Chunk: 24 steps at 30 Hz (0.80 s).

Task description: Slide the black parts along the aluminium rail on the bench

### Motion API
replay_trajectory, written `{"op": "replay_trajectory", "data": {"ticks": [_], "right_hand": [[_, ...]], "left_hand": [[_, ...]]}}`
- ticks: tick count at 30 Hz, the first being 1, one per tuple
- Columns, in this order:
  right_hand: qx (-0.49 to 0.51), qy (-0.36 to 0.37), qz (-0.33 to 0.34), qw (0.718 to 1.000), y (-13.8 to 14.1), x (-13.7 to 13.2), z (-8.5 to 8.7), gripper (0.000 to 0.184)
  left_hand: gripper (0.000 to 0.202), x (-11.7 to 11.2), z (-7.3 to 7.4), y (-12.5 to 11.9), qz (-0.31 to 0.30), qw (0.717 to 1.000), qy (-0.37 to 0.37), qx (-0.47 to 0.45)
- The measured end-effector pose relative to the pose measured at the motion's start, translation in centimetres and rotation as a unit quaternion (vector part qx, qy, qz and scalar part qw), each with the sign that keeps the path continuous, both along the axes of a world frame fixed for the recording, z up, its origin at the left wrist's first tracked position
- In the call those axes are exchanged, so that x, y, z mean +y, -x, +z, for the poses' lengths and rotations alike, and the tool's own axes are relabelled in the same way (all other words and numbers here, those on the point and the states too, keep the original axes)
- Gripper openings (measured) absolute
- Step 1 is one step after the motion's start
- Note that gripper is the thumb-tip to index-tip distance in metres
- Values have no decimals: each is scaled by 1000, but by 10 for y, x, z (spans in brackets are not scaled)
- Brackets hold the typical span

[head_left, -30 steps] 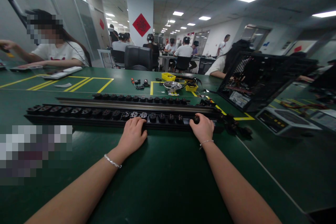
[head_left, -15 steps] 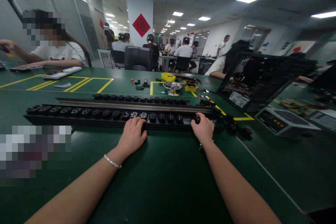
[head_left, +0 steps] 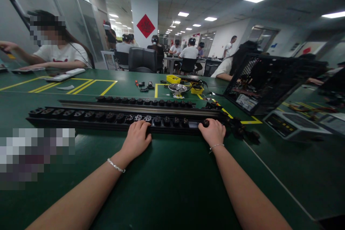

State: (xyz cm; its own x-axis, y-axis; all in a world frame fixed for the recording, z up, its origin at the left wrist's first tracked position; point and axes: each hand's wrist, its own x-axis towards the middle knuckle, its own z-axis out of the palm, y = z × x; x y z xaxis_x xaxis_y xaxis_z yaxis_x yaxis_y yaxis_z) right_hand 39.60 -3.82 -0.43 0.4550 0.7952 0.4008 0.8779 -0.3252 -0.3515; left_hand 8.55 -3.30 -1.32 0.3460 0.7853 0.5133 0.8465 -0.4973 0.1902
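Observation:
A long black power strip (head_left: 86, 123) with a row of round sockets lies across the table in front of me. My left hand (head_left: 136, 137) grips its near edge around the middle, fingertips over the sockets and thumb against the front side. Close to the strip's right end, past the last socket in the row, my right hand (head_left: 214, 131) closes around a small round black part (head_left: 206, 123), which looks like a socket piece; my fingers partly cover it. Behind runs a second black strip (head_left: 145, 102) with similar sockets, beside a long dark rail (head_left: 129, 108).
Black loose parts (head_left: 239, 129) lie off the strip's right end. Farther right are an open computer case (head_left: 269, 82) and a boxy power supply (head_left: 293, 125). A metal bowl (head_left: 178, 88) and yellow bins (head_left: 173, 79) stand behind. A co-worker (head_left: 67, 52) sits at the left.
My right hand has shifted slightly right along the strip, with the round black part still in its fingers. My left hand keeps its place on the strip.

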Motion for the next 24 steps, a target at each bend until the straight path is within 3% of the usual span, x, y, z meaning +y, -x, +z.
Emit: {"op": "replay_trajectory", "data": {"ticks": [12, 24], "right_hand": [[16, -4, -3, 1000, 1, -2, 6, 33], [8, 16, -22, 1000, -10, -3, 2, 46]], "left_hand": [[34, -1, 1, -1, 2, 1000, -2, 2], [33, 0, 0, 0, 3, 1000, 4, 2]]}}
